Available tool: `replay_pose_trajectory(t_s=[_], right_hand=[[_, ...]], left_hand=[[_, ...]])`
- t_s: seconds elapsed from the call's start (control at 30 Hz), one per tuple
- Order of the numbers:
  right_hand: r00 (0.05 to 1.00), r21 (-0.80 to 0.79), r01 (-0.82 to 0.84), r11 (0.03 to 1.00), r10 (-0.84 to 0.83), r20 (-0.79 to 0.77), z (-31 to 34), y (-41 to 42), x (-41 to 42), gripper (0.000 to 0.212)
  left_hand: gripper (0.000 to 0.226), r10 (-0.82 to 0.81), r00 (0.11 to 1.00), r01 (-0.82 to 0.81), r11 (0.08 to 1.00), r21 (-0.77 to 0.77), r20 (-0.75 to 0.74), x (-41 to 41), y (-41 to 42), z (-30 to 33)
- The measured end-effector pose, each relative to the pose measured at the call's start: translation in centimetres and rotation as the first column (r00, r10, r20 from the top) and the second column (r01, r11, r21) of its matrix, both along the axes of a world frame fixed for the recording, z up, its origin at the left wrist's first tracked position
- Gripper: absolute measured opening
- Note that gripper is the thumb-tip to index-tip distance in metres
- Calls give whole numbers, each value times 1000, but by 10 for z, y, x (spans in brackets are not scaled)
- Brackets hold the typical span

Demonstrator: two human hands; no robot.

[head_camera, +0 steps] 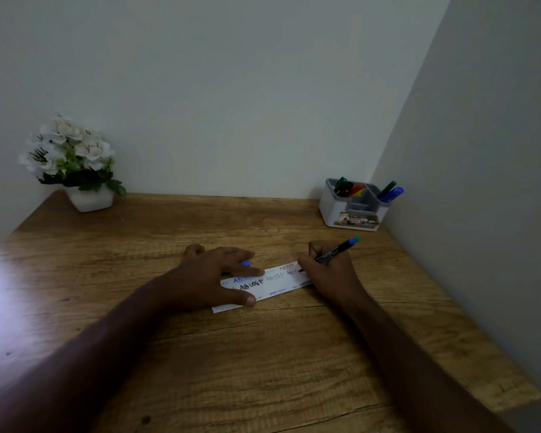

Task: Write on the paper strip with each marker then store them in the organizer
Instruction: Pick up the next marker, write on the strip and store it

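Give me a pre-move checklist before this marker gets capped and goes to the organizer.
1. Right hand grips the marker: ok.
2. Tip on the paper strip, writing with this marker finished: cannot tell.
3. Left hand presses the strip flat on the table: ok.
4. Cap within reach: cannot tell; a small blue object shows beside the left fingers.
5. Organizer upright at the back right, path to it open: ok.
6. Free slot in the organizer: cannot tell.
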State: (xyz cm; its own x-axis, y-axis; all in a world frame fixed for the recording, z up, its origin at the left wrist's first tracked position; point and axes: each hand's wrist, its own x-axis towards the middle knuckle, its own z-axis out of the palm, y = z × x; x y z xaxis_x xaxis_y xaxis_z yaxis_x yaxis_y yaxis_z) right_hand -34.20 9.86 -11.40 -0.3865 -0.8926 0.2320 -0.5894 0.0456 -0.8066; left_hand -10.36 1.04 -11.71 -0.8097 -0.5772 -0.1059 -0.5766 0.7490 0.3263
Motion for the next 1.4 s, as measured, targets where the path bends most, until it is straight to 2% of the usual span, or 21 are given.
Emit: replay_pose_trajectory(t_s=[0.47, 0.7, 0.93, 1.17, 1.4], right_hand=[[998, -9, 33, 999, -32, 50, 1, 0, 0, 26], [1000, -1, 17, 1000, -17, -3, -1, -1, 2, 26], [1000, 5, 15, 1000, -15, 15, 0, -2, 2, 27], [997, -20, 51, 998, -50, 63, 2, -1, -2, 25], [999, 7, 19, 1000, -20, 34, 0, -1, 0, 26]], left_hand=[[96, -11, 1000, 11, 1000, 5, 0, 0, 0, 2], [95, -10, 1000, 10, 1000, 4, 8, -1, 0, 2], [91, -7, 1000, 7, 1000, 10, 15, -1, 1, 3], [98, -8, 1000, 8, 1000, 7, 4, -1, 0, 1], [96, -2, 1000, 2, 1000, 8, 12, -1, 1, 2]])
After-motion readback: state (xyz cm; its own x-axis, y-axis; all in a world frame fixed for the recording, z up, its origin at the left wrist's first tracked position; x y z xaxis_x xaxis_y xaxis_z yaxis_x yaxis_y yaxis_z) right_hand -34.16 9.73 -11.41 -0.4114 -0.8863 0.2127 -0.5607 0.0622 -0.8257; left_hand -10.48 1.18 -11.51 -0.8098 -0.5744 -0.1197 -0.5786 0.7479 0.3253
